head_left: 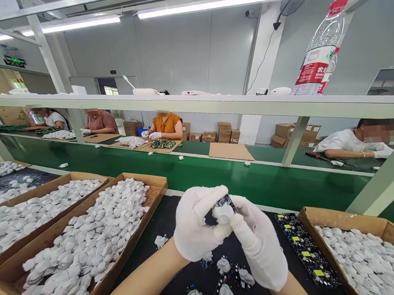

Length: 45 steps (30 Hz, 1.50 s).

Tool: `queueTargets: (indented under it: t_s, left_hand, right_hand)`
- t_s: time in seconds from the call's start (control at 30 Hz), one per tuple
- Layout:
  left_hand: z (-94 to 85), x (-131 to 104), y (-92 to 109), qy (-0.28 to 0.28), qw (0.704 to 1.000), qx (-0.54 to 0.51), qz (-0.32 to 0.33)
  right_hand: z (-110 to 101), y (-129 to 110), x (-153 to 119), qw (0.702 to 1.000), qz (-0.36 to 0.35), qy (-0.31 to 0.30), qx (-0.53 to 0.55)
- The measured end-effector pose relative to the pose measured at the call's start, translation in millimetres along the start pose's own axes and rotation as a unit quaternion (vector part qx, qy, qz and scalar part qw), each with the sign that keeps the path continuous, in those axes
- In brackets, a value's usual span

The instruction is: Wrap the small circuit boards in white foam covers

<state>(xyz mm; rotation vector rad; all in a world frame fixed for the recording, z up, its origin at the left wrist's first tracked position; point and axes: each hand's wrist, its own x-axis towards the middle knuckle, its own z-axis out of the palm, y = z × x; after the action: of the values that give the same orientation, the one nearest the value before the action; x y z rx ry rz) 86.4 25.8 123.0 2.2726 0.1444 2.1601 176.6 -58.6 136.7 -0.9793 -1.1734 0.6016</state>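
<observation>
My left hand [194, 227] and my right hand [263, 245], both in white gloves, are raised together over the black mat. Between their fingertips is a small black circuit board [226, 199] with a soft white pad [223, 213] against its face. The left fingers pinch the board from above and below, while the right thumb and fingers press at its right edge. Below the hands, several small boards topped with white pads, such as one circuit board [224, 266], lie on the mat. To the right sits a panel of joined boards [306, 252] with yellow parts.
Cardboard trays of white pads stand at left [159, 189] and right [332, 215]. Beyond the mat runs a green conveyor belt [201, 176] carrying a few small pieces. A shelf [181, 104] crosses overhead with a water bottle [321, 57] on it. Several people sit opposite.
</observation>
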Motion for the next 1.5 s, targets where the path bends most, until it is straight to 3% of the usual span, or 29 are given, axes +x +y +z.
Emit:
queueTargets:
  t_s: [0.13,0.37,0.53,0.7,0.97,1.17,1.3,1.43,1.5]
  left_hand:
    - [0.7,0,1,0.002,1.000,0.015,0.018]
    - [0.3,1,2,-0.023,0.998,-0.046,-0.027]
    - [-1.6,2,1,-0.023,0.999,-0.001,0.037]
    - [0.0,0,-2,-0.026,0.994,0.064,0.087]
    - [1.9,-2,1,-0.041,0.999,-0.005,0.007]
    - [0.2,0,0,-0.050,0.999,0.000,0.013]
    - [-2.7,2,-3,-0.074,0.996,-0.041,0.004]
    - [-6.0,4,-9,-0.120,0.985,-0.125,-0.009]
    - [-6.7,6,-11,-0.136,0.981,-0.137,-0.007]
  right_hand:
    - [0,-1,3,1.000,0.004,0.001,-0.014]
    - [-11,6,2,0.992,0.047,-0.047,0.112]
    - [-9,-1,0,0.996,0.068,-0.010,0.054]
    - [-9,1,1,0.993,0.070,-0.027,0.095]
    - [-11,9,5,0.985,0.071,-0.036,0.155]
    - [-11,3,6,0.988,0.083,-0.027,0.127]
    - [-13,0,5,0.980,0.121,-0.069,0.142]
    - [-22,-3,9,0.956,0.164,-0.161,0.183]
    - [-27,-6,12,0.957,0.163,-0.190,0.146]
